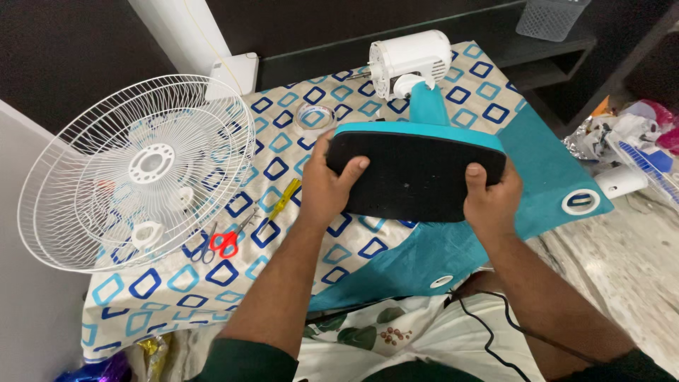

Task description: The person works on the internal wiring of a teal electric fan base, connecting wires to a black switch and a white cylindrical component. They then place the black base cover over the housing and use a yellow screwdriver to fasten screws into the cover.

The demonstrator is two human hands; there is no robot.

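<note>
Both hands grip a table fan's base [417,173], tipped up so its black underside faces the camera: the left hand [327,185] clasps the left edge, thumb on the underside, and the right hand [491,199] clasps the right edge likewise. The base stands over the middle of the worktop [177,283], its teal neck leading to the white motor housing [410,60] near the far edge. White fan grilles [134,173] overhang the left edge; red-handled scissors [225,240] and a yellow screwdriver [284,198] lie between them and the left hand.
</note>
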